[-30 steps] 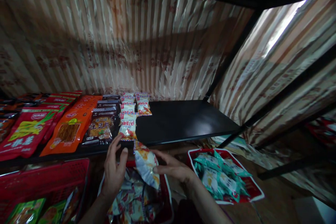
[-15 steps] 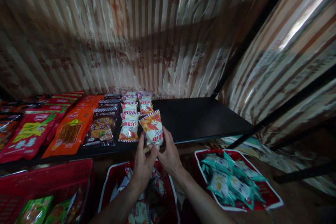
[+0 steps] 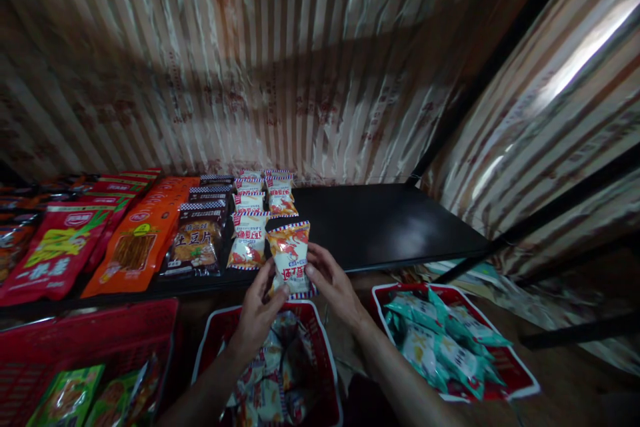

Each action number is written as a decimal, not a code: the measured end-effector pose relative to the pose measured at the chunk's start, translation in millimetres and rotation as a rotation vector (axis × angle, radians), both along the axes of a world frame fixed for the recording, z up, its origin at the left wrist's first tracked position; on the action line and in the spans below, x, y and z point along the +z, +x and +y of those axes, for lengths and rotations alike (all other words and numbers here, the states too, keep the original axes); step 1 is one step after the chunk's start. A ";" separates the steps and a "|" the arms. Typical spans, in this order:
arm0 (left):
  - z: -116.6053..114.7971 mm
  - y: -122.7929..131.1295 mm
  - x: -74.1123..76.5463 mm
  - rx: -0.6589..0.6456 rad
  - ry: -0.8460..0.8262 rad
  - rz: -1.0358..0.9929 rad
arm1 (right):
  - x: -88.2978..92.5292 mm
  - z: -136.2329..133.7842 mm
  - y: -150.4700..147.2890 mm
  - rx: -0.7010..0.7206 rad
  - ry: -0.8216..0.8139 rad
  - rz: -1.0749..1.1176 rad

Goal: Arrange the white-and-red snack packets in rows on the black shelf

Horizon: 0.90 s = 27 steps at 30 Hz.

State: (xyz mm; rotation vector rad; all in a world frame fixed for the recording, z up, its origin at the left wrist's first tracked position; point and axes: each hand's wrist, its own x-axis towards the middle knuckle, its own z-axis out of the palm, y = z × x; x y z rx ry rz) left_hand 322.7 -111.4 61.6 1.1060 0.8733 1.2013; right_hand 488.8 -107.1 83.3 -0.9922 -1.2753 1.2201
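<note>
Between my two hands is a small white and orange snack bag [image 3: 291,257] with striped ends, its printed front facing me. My left hand [image 3: 261,303] grips its left side, thumb near the lower edge. On the right side, my right hand [image 3: 333,283] is closed on the same bag, thumb on the front. The bag is at the front edge of the black shelf [image 3: 370,220]. To its left stands a row of matching snack bags [image 3: 247,240], with a shorter row of them behind it. Below my hands, a red basket [image 3: 327,360] with a white rim holds more of these bags.
Brown potato-chip packs [image 3: 195,240], orange packs [image 3: 131,247] and red packs [image 3: 55,250] line the shelf's left part. A red basket [image 3: 525,380] of teal packets stands at right, another red basket [image 3: 150,320] with green packets at left. A black shelf post [image 3: 480,83] slants at right.
The held snack bag has turned from a tilt to nearly upright and moved slightly down. My hands have shifted to its two sides, with the thumbs farther apart.
</note>
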 end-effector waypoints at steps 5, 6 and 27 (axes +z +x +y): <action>-0.5 -7.8 0.1 -0.071 -0.038 0.091 | 1.6 9.2 -3.1 -0.186 -0.106 0.190; -0.8 -8.3 0.0 -0.079 -0.054 0.101 | 1.9 10.8 -3.7 -0.206 -0.151 0.234; -4.7 -6.9 -19.4 -0.098 -0.118 0.062 | 1.6 26.3 -12.2 -0.476 -0.352 0.542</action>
